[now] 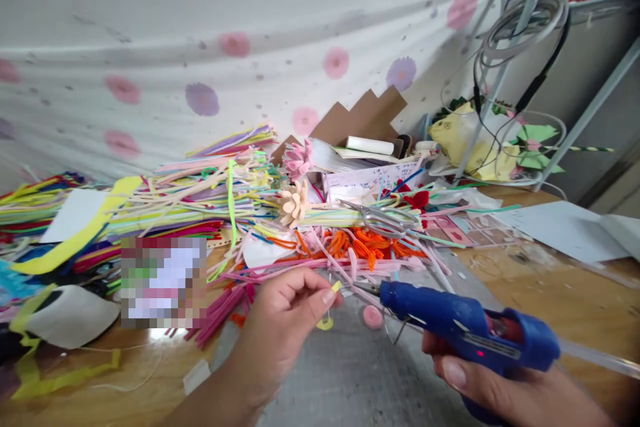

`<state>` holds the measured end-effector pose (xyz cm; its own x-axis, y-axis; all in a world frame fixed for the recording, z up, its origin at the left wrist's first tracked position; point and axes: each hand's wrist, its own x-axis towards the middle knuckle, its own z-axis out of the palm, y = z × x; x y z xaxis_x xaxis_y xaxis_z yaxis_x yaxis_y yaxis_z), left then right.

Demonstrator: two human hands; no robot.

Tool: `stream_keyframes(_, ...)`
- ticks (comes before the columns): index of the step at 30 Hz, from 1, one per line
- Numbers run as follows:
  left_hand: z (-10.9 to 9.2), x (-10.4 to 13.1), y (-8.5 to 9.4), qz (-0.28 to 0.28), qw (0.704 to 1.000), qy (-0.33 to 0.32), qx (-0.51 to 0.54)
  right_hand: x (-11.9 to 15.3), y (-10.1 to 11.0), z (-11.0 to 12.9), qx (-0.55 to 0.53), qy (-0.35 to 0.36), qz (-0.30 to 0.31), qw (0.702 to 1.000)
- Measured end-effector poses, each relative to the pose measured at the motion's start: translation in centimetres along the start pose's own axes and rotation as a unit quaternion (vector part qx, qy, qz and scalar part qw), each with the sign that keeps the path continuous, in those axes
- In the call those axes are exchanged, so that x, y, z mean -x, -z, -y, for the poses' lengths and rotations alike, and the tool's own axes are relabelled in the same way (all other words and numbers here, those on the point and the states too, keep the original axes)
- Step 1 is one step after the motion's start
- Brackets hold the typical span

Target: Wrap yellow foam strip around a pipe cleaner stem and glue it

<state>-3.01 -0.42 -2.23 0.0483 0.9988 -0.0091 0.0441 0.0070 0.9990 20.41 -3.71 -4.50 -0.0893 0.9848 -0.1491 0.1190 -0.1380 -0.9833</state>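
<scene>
Head view: left fingers (pixel 319 305) pinched a yellow strip (pixel 336 286), right fingers (pixel 456 373) gripped a glue gun (pixel 440 317); steady pinching clear of the nozzle (pixel 369 288) seemed wise.

Pixelated patch (pixel 163 282) unreadable; glue stick (pixel 600 355) cut off by right edge; handwriting (pixel 353 181) too small.

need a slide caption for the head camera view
Left hand pinches a small yellow piece as the right hand points a blue glue gun toward it.
</scene>
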Motion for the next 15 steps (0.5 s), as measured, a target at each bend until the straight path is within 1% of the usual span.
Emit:
stream_keyframes(1, 0.5, -0.2, -0.1, 0.009, 1.0, 0.003, 0.0, -0.2, 0.1, 0.2, 0.013, 0.019, -0.002, 1.0)
stream_keyframes(3, 1.3, -0.5, 0.0, 0.024, 1.0, 0.015, 0.003, -0.5, 0.2, 0.5, 0.034, 0.047, 0.029, 0.998)
stream_keyframes(5, 2.0, -0.7, 0.3, 0.033, 0.999, 0.031, 0.007, -0.9, 0.3, 0.4, 0.046, 0.052, 0.065, 0.995)
stream_keyframes(6, 2.2, -0.7, 0.5, 0.036, 0.999, 0.04, 0.007, -1.0, 0.2, 0.4, 0.05, 0.047, 0.073, 0.995)
stream_keyframes(10, 2.5, -0.5, 0.8, 0.042, 0.997, 0.057, 0.003, -1.1, -0.2, 0.1, 0.057, 0.026, 0.059, 0.996)
stream_keyframes(15, 2.4, -0.4, 0.7, 0.039, 0.998, 0.053, -0.023, -1.2, -0.5, 0.1, 0.053, 0.033, 0.055, 0.997)
